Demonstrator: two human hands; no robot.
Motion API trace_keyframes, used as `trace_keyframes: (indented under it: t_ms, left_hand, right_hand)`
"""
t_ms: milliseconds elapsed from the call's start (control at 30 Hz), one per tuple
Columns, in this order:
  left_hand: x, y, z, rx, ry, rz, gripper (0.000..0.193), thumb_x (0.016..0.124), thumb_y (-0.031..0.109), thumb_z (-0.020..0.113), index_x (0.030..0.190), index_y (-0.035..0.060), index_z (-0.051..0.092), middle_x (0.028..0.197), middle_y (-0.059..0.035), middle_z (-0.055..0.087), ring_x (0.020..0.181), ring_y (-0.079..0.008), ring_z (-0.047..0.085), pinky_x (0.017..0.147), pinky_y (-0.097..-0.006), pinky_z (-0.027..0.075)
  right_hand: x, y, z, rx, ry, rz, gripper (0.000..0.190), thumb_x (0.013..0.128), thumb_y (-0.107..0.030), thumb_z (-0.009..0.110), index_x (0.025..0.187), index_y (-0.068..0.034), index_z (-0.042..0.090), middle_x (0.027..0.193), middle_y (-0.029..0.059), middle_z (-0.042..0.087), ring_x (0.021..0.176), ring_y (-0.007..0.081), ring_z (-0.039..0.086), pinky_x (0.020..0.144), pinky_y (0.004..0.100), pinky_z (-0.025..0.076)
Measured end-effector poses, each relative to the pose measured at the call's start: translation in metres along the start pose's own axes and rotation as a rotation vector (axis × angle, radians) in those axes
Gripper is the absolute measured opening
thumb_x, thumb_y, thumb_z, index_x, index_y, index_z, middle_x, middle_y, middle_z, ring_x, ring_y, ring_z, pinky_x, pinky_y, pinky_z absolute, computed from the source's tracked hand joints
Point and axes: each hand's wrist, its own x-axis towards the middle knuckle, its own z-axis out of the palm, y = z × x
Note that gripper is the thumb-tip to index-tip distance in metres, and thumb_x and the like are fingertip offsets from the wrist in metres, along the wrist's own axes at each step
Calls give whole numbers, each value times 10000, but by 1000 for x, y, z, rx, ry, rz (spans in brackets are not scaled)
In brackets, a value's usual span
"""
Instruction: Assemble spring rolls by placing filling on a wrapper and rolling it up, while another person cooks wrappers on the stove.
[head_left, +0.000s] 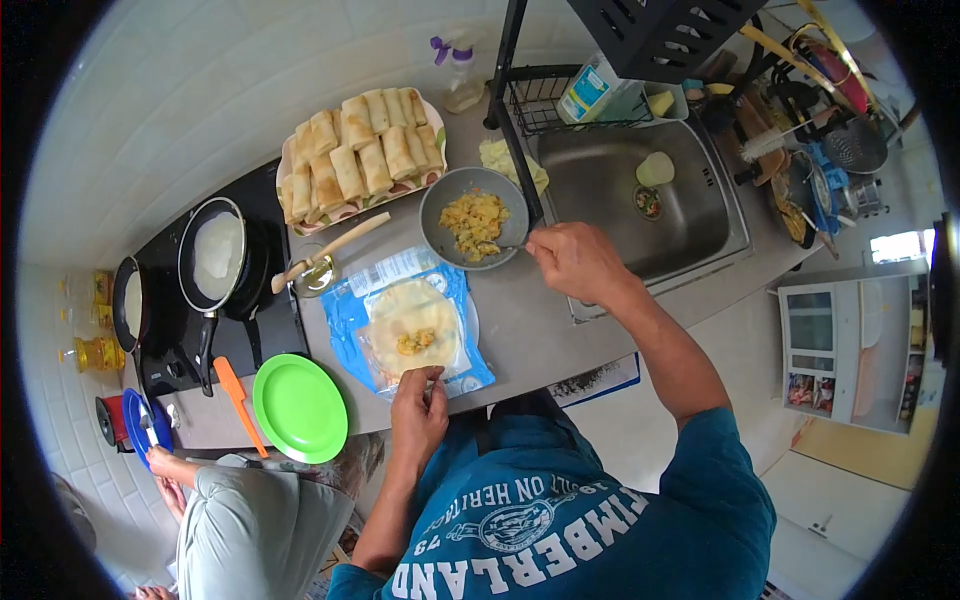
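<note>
My right hand (574, 262) grips the handle of a metal spoon (510, 247). The spoon's tip rests in yellow, chunky cooked filling (474, 221) inside a grey bowl (517, 199). Nearer to me, a thin round wrapper (409, 311) lies on a blue-and-white plastic package (349, 315), with a small mound of the same filling (415, 342) on its near half. At the wrapper's near edge, my left hand (420, 409) has thumb and fingers drawn together on the rim. Rolled, lightly browned pastries (360, 161) are stacked on a patterned tray (360, 214) by the wall.
Left of the package are a wooden-handled brush (337, 247) across a glass of oil (315, 277), a green plate (300, 409), an orange spatula (238, 401) and pans (214, 255) on a black cooktop (169, 364). A co-worker's hand (166, 461) is beyond. A sink (600, 165) lies right.
</note>
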Motion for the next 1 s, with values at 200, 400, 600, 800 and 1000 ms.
trace_keyframes:
  t_ms: [200, 400, 600, 800, 1000]
  left_hand:
    - [-1, 7, -2, -12, 5, 18, 192, 995, 27, 650, 1173, -6, 715, 1056, -177, 698, 699, -250, 643, 654, -369, 522]
    - [-3, -2, -2, -35, 54, 40, 188, 985, 30, 655, 1159, 3, 721, 1027, -182, 707, 674, -270, 643, 654, -382, 525]
    - [-6, -24, -14, 28, 141, 28, 174, 979, 32, 652, 1133, -12, 720, 1023, -207, 708, 816, -337, 687, 737, -424, 547]
    - [-8, -26, -23, 98, 133, -13, 168, 967, 19, 645, 1121, -6, 708, 1026, -210, 701, 911, -392, 698, 806, -456, 562]
    - [-8, -31, -23, 88, 141, 96, 165, 963, 20, 652, 1119, -3, 703, 1048, -216, 698, 960, -415, 691, 840, -468, 559]
  right_hand:
    - [7, 2, -1, 290, -125, 204, 222, 978, -215, 672, 976, -28, 791, 855, 183, 744, 803, 332, 723, 723, 445, 531]
    - [2, 32, 7, 587, -228, 330, 253, 992, -225, 687, 1003, 3, 796, 887, 64, 758, 859, 161, 676, 796, 346, 514]
    - [-46, -37, 9, 614, -155, 336, 203, 1001, -175, 699, 1037, 6, 782, 920, 45, 758, 849, 149, 669, 788, 289, 521]
    - [-92, -79, 93, 129, 164, -196, 168, 940, -99, 725, 1099, -60, 761, 881, 116, 707, 778, 294, 708, 708, 390, 555]
    - [-99, -98, 107, -71, 186, -251, 237, 882, -96, 757, 1118, -74, 745, 814, 77, 610, 749, 280, 680, 686, 413, 541]
